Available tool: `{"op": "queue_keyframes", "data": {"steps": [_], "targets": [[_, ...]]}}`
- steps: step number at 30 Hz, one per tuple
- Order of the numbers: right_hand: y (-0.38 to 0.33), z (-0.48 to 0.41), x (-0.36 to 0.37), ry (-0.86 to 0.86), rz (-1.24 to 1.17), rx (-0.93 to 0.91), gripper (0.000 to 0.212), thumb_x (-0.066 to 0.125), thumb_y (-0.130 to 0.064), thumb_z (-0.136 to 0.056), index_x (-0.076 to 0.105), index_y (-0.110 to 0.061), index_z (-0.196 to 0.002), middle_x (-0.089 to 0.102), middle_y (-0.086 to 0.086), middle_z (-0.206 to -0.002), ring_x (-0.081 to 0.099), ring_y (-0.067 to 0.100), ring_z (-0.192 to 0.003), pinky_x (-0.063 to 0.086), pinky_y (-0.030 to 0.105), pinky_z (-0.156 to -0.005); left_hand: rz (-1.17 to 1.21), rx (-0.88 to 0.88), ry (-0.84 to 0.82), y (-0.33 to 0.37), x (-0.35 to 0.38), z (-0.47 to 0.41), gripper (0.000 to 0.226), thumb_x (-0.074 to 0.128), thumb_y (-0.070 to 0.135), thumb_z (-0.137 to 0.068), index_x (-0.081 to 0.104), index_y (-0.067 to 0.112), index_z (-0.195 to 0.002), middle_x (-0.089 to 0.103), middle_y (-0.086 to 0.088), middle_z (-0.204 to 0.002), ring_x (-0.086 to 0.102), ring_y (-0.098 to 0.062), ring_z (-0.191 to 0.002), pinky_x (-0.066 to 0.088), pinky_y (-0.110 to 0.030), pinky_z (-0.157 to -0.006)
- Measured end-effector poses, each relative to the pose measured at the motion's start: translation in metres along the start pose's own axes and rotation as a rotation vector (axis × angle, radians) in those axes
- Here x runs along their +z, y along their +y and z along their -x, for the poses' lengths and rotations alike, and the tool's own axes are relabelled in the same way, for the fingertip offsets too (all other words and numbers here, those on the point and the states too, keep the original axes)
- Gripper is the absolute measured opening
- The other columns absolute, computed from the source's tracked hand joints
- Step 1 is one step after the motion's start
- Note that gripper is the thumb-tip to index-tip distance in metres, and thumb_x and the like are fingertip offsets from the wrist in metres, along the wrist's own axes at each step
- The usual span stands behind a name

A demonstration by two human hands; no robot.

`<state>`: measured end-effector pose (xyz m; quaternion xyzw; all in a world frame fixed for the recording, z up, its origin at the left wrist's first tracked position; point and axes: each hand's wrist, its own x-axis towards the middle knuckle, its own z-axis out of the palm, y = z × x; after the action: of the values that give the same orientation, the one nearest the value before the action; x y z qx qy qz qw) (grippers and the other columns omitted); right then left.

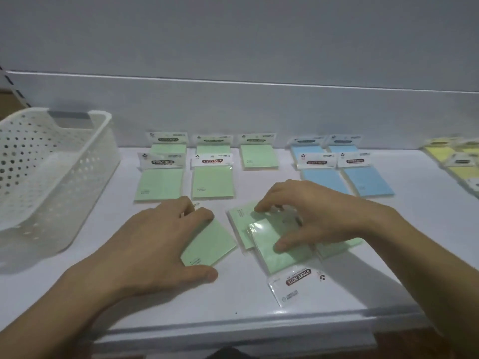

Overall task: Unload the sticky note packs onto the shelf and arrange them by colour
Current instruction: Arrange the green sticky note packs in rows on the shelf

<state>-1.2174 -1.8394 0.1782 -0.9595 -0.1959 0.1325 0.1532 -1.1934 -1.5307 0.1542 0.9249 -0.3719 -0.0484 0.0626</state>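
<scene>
On the white shelf [259,304], my left hand [155,244] grips a single green sticky note pack [210,244] between fingers and thumb. My right hand [305,211] grips a loose pile of green packs [277,252], fingers on top and thumb pressing the nearest one, whose white header [295,283] points toward me. Behind them, several green packs [212,181] lie in rows. Several blue packs [363,180] lie to the right of those, and yellow packs [458,161] sit at the far right edge.
A white perforated plastic basket [49,174] stands on the shelf at the left; no packs show inside it. The grey back panel [233,112] rises behind the rows. The shelf's front edge [233,330] runs just below my forearms.
</scene>
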Motion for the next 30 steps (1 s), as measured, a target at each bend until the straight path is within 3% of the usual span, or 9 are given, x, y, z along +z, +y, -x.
{"op": "queue_keyframes", "data": {"steps": [4,7,10,13,15,17,22,25,30], "targets": [[0.002,0.001,0.004,-0.002,-0.024,-0.015,0.067,0.082,-0.058,-0.075,0.05,-0.05,-0.134,0.052,-0.028,-0.103,0.048,-0.009,-0.101,0.04,0.017,-0.081,-0.009,0.009,0.022,0.006,-0.003,-0.001,0.075,0.048,0.084,-0.068,0.031,0.05,-0.132,0.045,0.022,-0.114,0.049,-0.006,-0.101,0.053,-0.031,-0.077],[0.001,0.002,-0.004,-0.019,-0.189,-0.061,0.045,0.08,-0.041,-0.085,0.062,-0.04,-0.126,0.058,-0.029,-0.1,0.055,-0.002,-0.096,0.047,0.025,-0.082,-0.029,0.025,0.026,0.011,-0.009,0.001,0.067,0.051,0.079,-0.071,0.036,0.048,-0.129,0.048,0.02,-0.114,0.05,-0.008,-0.099,0.054,-0.033,-0.077],[0.004,0.007,-0.013,-0.027,-0.524,-0.106,0.021,0.071,-0.014,-0.094,0.068,-0.016,-0.115,0.071,-0.004,-0.104,0.066,0.019,-0.094,0.055,0.04,-0.082,-0.009,0.038,0.066,0.014,-0.019,0.006,0.072,0.044,0.087,-0.072,0.037,0.05,-0.132,0.047,0.023,-0.118,0.05,-0.005,-0.101,0.054,-0.03,-0.076],[0.016,0.009,-0.023,0.064,-0.848,-0.019,0.022,0.064,0.001,-0.095,0.058,-0.01,-0.114,0.067,-0.011,-0.083,0.064,0.007,-0.072,0.05,0.02,-0.063,0.053,0.037,0.143,0.012,-0.028,0.011,0.069,0.045,0.087,-0.073,0.038,0.053,-0.133,0.041,0.032,-0.12,0.047,0.001,-0.106,0.049,-0.023,-0.074],[0.023,0.004,-0.027,0.209,-0.983,0.127,0.026,0.062,0.003,-0.094,0.056,-0.015,-0.112,0.06,-0.006,-0.074,0.062,0.011,-0.065,0.049,0.02,-0.057,0.064,0.031,0.187,0.008,-0.03,0.011,0.068,0.056,0.077,-0.072,0.04,0.052,-0.133,0.039,0.033,-0.122,0.047,0.001,-0.11,0.05,-0.024,-0.076],[0.026,-0.004,-0.027,0.319,-1.088,0.223,0.028,0.065,0.004,-0.092,0.056,-0.014,-0.111,0.065,0.007,-0.085,0.062,0.021,-0.067,0.055,0.026,-0.058,0.077,0.024,0.222,0.006,-0.029,0.008,0.067,0.062,0.067,-0.071,0.042,0.05,-0.133,0.041,0.03,-0.124,0.047,-0.002,-0.112,0.051,-0.027,-0.082],[0.023,-0.028,-0.01,0.528,-0.997,0.363,0.025,0.076,-0.001,-0.086,0.055,-0.01,-0.098,0.071,0.026,-0.105,0.077,0.034,-0.074,0.065,0.041,-0.067,0.124,0.057,0.3,0.001,-0.018,-0.004,0.063,0.067,0.053,-0.072,0.049,0.045,-0.131,0.045,0.021,-0.127,0.048,-0.01,-0.118,0.05,-0.032,-0.092],[0.023,-0.038,0.003,0.517,-0.788,0.444,0.031,0.083,-0.017,-0.081,0.06,-0.02,-0.101,0.068,0.013,-0.096,0.075,0.028,-0.069,0.063,0.05,-0.072,0.181,0.055,0.346,-0.007,-0.012,-0.016,0.063,0.066,0.053,-0.071,0.054,0.038,-0.131,0.047,0.016,-0.127,0.047,-0.011,-0.119,0.048,-0.033,-0.096],[0.019,-0.035,0.01,0.375,-0.403,0.448,0.04,0.08,-0.048,-0.078,0.05,-0.038,-0.102,0.069,-0.007,-0.087,0.071,0.017,-0.074,0.057,0.039,-0.062,0.274,0.027,0.378,-0.022,-0.012,-0.039,0.066,0.063,0.054,-0.069,0.059,0.03,-0.131,0.048,0.01,-0.126,0.045,-0.013,-0.116,0.044,-0.033,-0.099]]}}
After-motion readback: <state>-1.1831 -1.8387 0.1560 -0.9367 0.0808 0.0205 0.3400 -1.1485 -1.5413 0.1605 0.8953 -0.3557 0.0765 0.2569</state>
